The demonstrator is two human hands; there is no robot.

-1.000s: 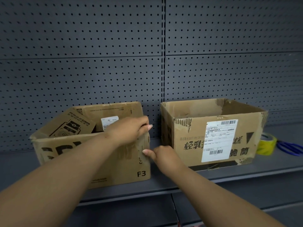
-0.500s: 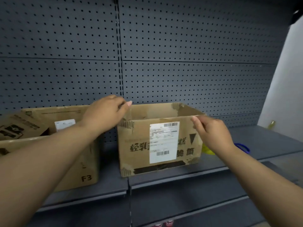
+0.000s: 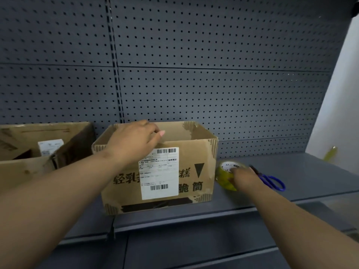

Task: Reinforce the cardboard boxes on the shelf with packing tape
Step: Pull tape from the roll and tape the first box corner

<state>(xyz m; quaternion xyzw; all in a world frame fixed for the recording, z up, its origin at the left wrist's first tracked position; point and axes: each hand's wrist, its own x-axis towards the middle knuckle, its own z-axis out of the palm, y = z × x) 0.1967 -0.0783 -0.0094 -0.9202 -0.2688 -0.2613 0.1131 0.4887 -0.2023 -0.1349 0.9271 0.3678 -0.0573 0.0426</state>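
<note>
An open cardboard box with a white shipping label stands on the grey shelf. My left hand grips the box's front top rim, fingers curled over the edge. A second open cardboard box stands to its left, partly cut off by the frame. Just right of the labelled box a yellowish roll of packing tape lies on the shelf. My right hand is on the roll, fingers wrapped over its right side and top.
Blue-handled scissors lie on the shelf just right of the tape. A grey pegboard wall backs the shelf. A small yellow object sits at the far right by a white wall. A lower shelf edge runs below.
The view swung right from the left box to the labelled one. My left hand stayed on the box's top rim. My right hand left the rim and dropped onto the tape roll.
</note>
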